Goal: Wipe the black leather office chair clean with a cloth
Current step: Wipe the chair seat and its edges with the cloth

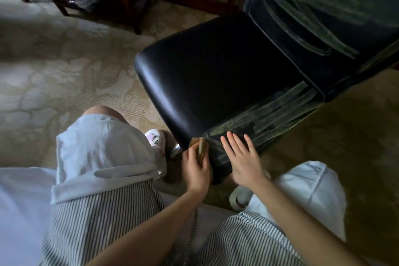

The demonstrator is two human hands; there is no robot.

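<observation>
Dim, soft-focus wide-angle view, blurred bowed edges

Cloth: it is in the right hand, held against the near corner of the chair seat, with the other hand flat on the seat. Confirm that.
Wrong hand. The head view shows the cloth gripped in the left hand against the near corner of the chair seat; the right hand lies flat on the seat.

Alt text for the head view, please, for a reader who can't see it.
A person's left hand grips a cloth against the near corner of a black chair, while the right hand lies flat on the seat beside it. Pale streaks mark the seat and backrest.
</observation>
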